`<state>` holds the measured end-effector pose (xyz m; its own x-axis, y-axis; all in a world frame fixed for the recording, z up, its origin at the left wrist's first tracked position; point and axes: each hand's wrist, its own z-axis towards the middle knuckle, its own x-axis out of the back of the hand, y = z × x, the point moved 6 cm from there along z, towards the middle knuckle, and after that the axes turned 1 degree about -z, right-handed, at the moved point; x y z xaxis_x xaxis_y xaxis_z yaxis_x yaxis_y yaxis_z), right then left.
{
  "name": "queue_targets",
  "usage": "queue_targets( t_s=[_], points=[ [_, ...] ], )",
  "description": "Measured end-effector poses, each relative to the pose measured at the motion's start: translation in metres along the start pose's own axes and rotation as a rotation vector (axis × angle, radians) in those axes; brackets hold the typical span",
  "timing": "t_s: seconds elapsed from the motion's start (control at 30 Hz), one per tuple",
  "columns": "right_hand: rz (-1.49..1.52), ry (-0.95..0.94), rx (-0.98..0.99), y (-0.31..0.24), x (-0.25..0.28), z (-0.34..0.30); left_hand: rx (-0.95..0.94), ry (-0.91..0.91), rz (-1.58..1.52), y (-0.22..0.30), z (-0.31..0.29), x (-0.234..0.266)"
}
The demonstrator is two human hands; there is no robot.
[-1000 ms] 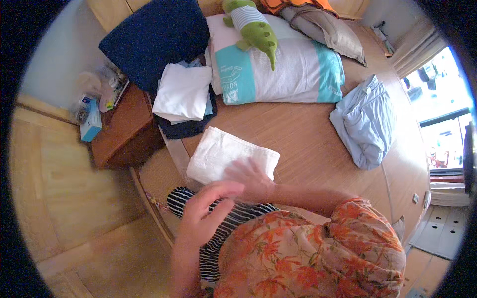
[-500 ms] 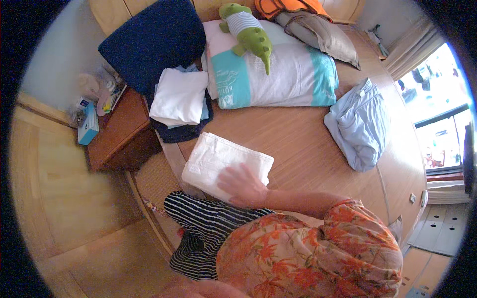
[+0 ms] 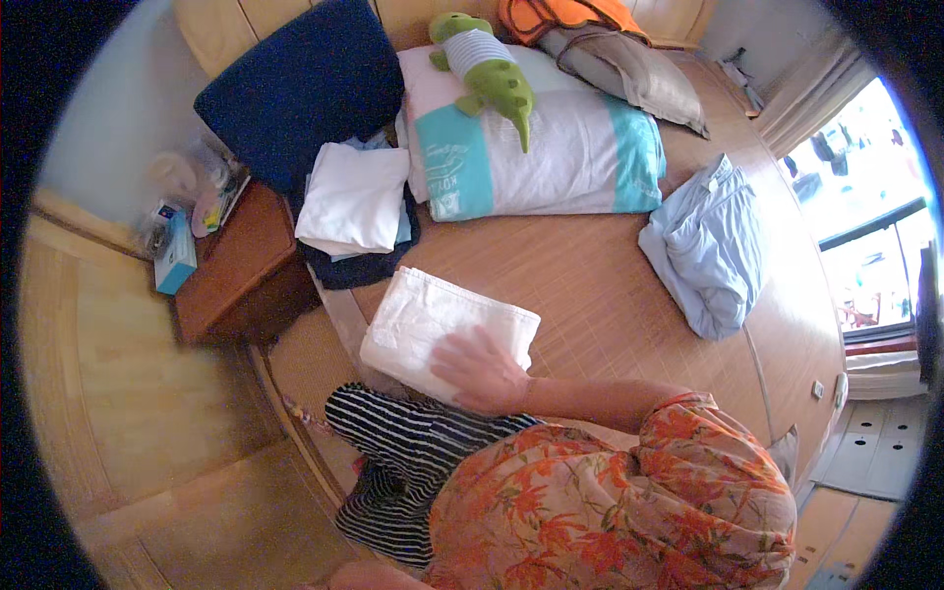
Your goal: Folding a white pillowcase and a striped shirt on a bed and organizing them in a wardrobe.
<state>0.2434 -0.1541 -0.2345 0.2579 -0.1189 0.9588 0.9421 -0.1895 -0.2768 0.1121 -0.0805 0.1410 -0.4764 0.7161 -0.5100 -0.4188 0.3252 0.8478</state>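
My right hand (image 3: pixel 480 372) lies flat with fingers spread on a folded white cloth (image 3: pixel 418 320), which has a stitched edge and rests near the bed's edge. Only a strip of my left arm shows at the lower rim; the hand itself is outside the picture. Below the white cloth, black-and-white striped fabric (image 3: pixel 393 433) covers my legs. Beyond it sits a stack of folded clothes, with a white garment (image 3: pixel 354 200) on top of light blue and dark navy ones (image 3: pixel 369 267). A loosely folded light blue garment (image 3: pixel 706 251) lies to the right.
At the far side, a green plush crocodile (image 3: pixel 499 87) lies on a folded white-and-teal quilt (image 3: pixel 551 167). Nearby are a dark blue cushion (image 3: pixel 305 93), a beige pillow (image 3: pixel 639 77) and an orange item (image 3: pixel 580 18). A brown nightstand (image 3: pixel 246 261) holds a blue tissue box (image 3: pixel 175 258).
My left arm has drawn back toward the lower edge and shows less. My right hand stays on the white cloth in nearly the same place, now less blurred.
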Motion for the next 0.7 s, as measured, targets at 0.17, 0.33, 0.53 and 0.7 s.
queue_targets(
  t_s=[0.17,0.33,0.53,0.7],
  points=[
    [0.008,0.017,0.017,-0.004,-0.003,0.003,-0.128,-0.397,-0.196,-0.019,0.002,-0.02],
    [0.006,0.005,0.002,0.0,-0.001,-0.002,0.343,-0.413,-0.347,-0.021,0.005,-0.006],
    [0.157,0.011,-0.037,0.001,-0.005,-0.012,-0.081,-0.505,0.137,-0.061,0.037,0.072],
    [0.333,0.21,-0.175,0.024,0.028,-0.071,0.151,-0.355,0.99,-0.215,0.125,0.172]
  ],
)
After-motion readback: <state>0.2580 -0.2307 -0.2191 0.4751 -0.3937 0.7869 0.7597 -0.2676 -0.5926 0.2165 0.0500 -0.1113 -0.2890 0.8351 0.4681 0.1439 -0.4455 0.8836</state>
